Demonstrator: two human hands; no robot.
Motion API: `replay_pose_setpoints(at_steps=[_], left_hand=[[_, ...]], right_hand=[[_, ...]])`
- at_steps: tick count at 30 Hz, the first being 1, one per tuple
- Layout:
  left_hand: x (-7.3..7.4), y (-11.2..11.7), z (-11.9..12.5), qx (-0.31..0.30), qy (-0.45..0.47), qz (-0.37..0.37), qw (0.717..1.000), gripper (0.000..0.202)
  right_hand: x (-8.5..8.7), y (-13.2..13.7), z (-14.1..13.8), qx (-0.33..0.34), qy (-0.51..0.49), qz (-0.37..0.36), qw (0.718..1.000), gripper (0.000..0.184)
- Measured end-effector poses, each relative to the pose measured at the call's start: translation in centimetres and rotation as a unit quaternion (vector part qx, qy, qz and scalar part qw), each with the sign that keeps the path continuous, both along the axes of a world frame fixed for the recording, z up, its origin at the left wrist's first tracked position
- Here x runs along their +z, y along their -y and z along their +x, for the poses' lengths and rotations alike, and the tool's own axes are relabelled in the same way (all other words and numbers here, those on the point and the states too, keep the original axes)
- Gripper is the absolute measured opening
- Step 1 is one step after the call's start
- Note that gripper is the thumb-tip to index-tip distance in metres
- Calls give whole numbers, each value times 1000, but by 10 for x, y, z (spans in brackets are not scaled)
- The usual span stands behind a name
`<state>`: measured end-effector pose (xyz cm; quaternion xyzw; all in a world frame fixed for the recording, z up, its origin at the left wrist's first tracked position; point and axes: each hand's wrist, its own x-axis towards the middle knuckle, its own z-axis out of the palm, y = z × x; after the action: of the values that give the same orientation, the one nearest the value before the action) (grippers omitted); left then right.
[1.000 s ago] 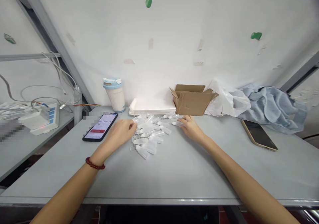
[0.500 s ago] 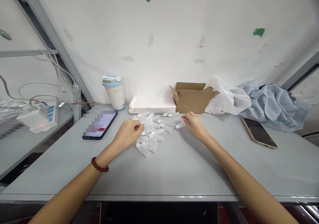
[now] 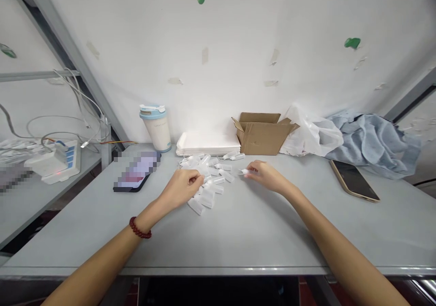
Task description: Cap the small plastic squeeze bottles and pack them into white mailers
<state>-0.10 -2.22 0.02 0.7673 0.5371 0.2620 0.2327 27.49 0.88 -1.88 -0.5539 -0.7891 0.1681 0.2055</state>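
A pile of small clear plastic vials (image 3: 207, 179) with white caps lies in the middle of the grey table (image 3: 238, 233). My left hand (image 3: 182, 187), with a dark red bead bracelet on its wrist, rests on the pile's left side, fingers curled and pinching one vial. My right hand (image 3: 267, 175) hovers just right of the pile, its fingertips pinched on a small white-capped vial (image 3: 244, 172).
A phone (image 3: 136, 176) lies left of the pile, a lidded cup (image 3: 156, 128) behind it. White trays (image 3: 207, 145), an open cardboard box (image 3: 262, 134), a plastic bag (image 3: 311, 135) and blue cloth (image 3: 371, 145) line the wall. Another phone (image 3: 354, 181) lies right. A power strip (image 3: 54, 160) sits on the left shelf.
Both hands drew back from the far side of the pile toward me, each lifting a vial. The left hand moved right, the right hand slightly left.
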Motion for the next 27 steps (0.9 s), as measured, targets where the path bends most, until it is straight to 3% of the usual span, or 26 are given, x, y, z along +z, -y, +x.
replay_pose_setpoints(at_steps=[4, 7, 11, 18, 27], left_hand=[[-2, 4, 5, -47, 69, -33, 996, 26], [-4, 7, 10, -78, 94, -32, 992, 38], [-7, 10, 14, -96, 78, -22, 992, 43], [-7, 10, 16, -99, 32, 61, 993, 24], [0, 10, 11, -82, 100, -21, 991, 30]], right_hand=[[14, 11, -9, 27, -99, -27, 994, 32], [22, 25, -25, 85, -162, -74, 980, 36], [22, 36, -42, 127, -183, -75, 972, 36], [20, 40, -50, 136, -183, -57, 972, 37], [24, 43, -50, 98, -182, -44, 977, 38]])
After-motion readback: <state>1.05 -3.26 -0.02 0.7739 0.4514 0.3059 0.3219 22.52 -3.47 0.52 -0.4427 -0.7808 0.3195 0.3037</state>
